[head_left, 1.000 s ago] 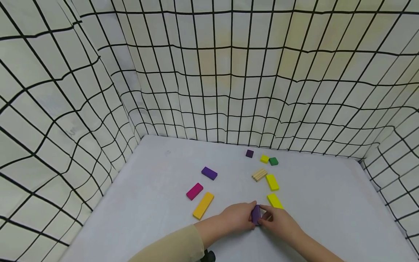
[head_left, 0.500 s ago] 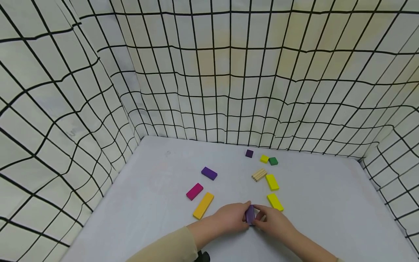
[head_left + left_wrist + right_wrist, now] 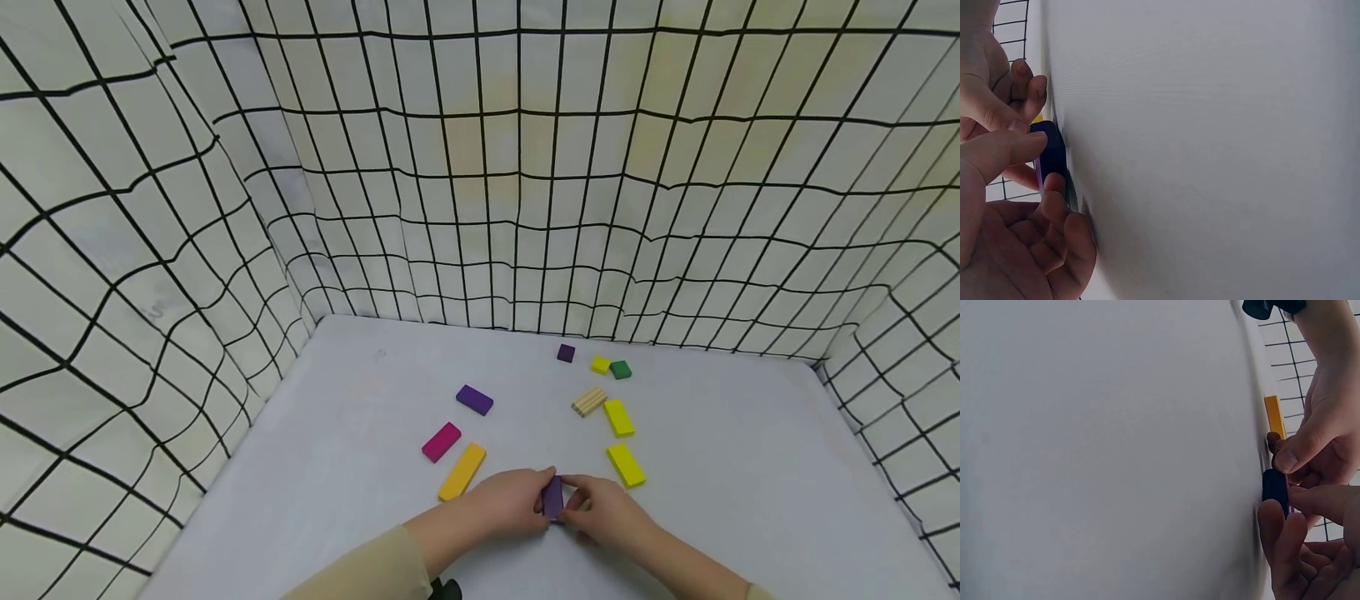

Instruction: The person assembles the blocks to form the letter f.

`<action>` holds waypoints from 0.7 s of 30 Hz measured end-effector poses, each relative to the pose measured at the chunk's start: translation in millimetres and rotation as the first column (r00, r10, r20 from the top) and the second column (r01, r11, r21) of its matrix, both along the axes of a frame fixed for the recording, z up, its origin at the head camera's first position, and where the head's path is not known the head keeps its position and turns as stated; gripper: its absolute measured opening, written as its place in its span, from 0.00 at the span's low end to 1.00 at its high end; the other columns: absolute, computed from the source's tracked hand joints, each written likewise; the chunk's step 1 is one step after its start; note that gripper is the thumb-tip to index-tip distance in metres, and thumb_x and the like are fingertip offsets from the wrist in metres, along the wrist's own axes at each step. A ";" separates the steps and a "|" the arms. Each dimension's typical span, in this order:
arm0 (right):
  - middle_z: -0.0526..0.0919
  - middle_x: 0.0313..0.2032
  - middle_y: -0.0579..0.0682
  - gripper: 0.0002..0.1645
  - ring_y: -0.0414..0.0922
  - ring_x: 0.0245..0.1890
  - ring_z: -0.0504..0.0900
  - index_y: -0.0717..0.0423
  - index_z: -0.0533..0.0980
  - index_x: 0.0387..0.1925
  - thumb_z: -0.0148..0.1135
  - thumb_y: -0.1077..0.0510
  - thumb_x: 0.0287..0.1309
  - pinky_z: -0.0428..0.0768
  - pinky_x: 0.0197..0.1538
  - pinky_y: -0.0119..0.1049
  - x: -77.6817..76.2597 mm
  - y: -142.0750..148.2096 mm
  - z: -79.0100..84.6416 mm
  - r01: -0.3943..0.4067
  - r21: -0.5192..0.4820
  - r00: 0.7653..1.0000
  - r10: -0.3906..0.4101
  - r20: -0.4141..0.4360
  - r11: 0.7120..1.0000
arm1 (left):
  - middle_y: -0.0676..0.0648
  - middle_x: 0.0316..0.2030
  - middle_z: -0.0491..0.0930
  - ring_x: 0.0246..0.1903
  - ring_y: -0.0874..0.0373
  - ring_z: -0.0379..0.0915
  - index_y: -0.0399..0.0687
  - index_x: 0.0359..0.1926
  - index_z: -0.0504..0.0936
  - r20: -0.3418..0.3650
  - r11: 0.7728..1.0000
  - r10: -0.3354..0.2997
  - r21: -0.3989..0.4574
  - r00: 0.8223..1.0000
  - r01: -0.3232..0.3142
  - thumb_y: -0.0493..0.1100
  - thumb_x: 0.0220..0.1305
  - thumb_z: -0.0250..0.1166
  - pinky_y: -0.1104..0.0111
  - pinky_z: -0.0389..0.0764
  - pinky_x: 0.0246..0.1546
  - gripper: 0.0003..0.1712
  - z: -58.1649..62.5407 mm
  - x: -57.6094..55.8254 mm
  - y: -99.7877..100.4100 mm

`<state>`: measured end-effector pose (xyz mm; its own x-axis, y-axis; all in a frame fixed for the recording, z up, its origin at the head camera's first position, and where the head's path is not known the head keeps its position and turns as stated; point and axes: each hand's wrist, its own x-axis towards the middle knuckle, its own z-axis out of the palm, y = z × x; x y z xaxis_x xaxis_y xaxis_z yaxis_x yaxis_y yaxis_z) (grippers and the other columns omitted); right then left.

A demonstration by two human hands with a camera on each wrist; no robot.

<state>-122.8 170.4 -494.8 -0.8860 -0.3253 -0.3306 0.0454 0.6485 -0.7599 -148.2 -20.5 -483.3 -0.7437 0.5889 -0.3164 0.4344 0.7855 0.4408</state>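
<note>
A purple block [image 3: 552,500] is held between both hands low on the white table, near its front. My left hand [image 3: 512,502] pinches it from the left, and my right hand [image 3: 609,512] pinches the other side with thumb and fingers. Seen from the left wrist, the block [image 3: 1054,150] looks dark blue and sits at or just above the tabletop; whether it touches cannot be made out. The right wrist view has the block [image 3: 1275,486] partly covered by fingers. Just left of the left hand lies an orange block [image 3: 462,472].
Left of centre lie a magenta block [image 3: 441,442] and another purple block [image 3: 475,400]. Two yellow blocks [image 3: 619,418] [image 3: 626,465] and a bundle of light wooden sticks [image 3: 589,402] lie to the right. Small purple [image 3: 566,353], yellow [image 3: 601,365] and green [image 3: 620,369] pieces sit behind, before a black-grid net [image 3: 517,208].
Both hands have moved left with the purple block held between them. The near yellow block, partly covered earlier by the right hand, now shows whole. The head view has shifted slightly.
</note>
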 end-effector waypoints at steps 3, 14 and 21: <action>0.79 0.29 0.44 0.34 0.41 0.21 0.78 0.67 0.70 0.65 0.68 0.60 0.59 0.78 0.24 0.33 0.8 -3.7 -1.2 -0.015 -0.017 1.000 0.015 0.006 1.000 | 0.55 0.39 0.80 0.33 0.65 0.68 0.45 0.71 0.68 0.005 1.000 0.001 0.002 1.000 -0.001 0.49 0.59 0.71 0.73 0.72 0.36 0.41 -1.3 0.6 -5.0; 0.80 0.27 0.45 0.36 0.42 0.21 0.79 0.67 0.68 0.66 0.67 0.60 0.59 0.79 0.24 0.35 -0.9 -8.2 -5.4 -0.002 -0.050 0.998 0.005 0.057 0.999 | 0.57 0.31 0.72 0.30 0.65 0.67 0.49 0.72 0.66 0.008 1.000 -0.005 -0.013 1.000 0.005 0.49 0.61 0.70 0.73 0.69 0.31 0.40 -1.5 0.6 -12.9; 0.79 0.26 0.43 0.39 0.41 0.19 0.77 0.66 0.67 0.67 0.70 0.58 0.57 0.74 0.23 0.32 -4.2 -5.4 -7.3 -0.043 -0.030 0.999 0.044 0.008 0.999 | 0.58 0.31 0.71 0.30 0.66 0.66 0.52 0.73 0.66 0.007 1.000 -0.003 -0.001 1.000 0.003 0.51 0.63 0.69 0.73 0.68 0.30 0.39 1.3 2.0 -15.3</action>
<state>-127.0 165.0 -502.1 -0.8680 -0.3732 -0.3274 0.0242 0.6269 -0.7787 -146.2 -35.7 -482.0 -0.7397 0.5910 -0.3217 0.4341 0.7844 0.4430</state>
